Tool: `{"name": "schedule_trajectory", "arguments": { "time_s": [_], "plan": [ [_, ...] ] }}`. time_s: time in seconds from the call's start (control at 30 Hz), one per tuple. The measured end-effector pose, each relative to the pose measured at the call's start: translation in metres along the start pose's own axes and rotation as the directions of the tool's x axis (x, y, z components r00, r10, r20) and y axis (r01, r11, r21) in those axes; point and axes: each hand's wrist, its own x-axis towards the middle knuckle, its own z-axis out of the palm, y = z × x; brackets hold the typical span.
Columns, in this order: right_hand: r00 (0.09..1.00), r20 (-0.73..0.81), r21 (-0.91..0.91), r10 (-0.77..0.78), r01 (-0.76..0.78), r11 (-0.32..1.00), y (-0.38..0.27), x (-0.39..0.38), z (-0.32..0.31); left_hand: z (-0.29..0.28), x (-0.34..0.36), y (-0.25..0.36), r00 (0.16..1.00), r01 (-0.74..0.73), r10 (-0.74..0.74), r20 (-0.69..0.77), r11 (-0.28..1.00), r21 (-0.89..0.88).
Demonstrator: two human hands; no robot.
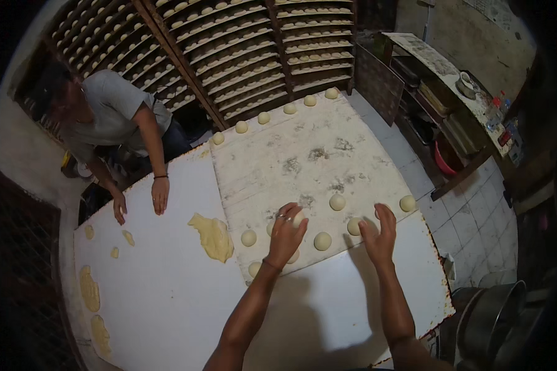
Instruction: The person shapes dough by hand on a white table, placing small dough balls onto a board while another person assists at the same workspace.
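My right hand [380,238], open and nearer, has a round dough ball [353,226] at ten o'clock; my left hand [286,236] curls over another ball [299,217], grip indeterminable.

Dough [322,241] on table [167,309], shelves [279,49] behind

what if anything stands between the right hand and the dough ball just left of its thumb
Nothing visible does: the right hand has its thumb right beside that dough ball on the floured board. Whether they touch is unclear. Another ball sits farther left, outside that gap.
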Motion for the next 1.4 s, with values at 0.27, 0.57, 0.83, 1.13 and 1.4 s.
{"name": "schedule_trajectory", "arguments": {
  "time_s": [0.27, 0.57, 0.83, 1.13, 1.4],
  "plan": [
    [0.927, 0.125, 0.111, 0.355, -0.368, 0.923, -0.001, -0.157, -0.092, -0.001, -0.043, -0.004, 0.977, -0.041, 0.074, -0.198, 0.986, 0.162],
    [0.857, 0.499, 0.288, 0.131, -0.306, 0.907, -0.108, -0.183, 0.025, -0.173, -0.381, -0.023, 0.824, 0.527, -0.515, -0.235, 0.850, -0.015],
    [0.718, 0.672, 0.416, -0.181, -0.163, 0.895, -0.250, -0.192, 0.144, -0.424, -0.565, -0.160, -0.277, 0.014, -0.663, -0.695, 0.721, -0.693],
    [0.617, 0.787, 0.110, -0.027, -0.097, 0.989, -0.361, -0.289, 0.184, -0.701, -0.716, -0.391, -0.641, -0.005, -0.481, -0.598, 0.781, -0.624],
    [0.688, 0.723, 0.011, 0.057, -0.094, 0.995, -0.397, -0.289, 0.205, -0.791, -0.761, -0.450, -0.481, 0.020, -0.691, -0.540, 0.607, -0.795]
  ]
}}
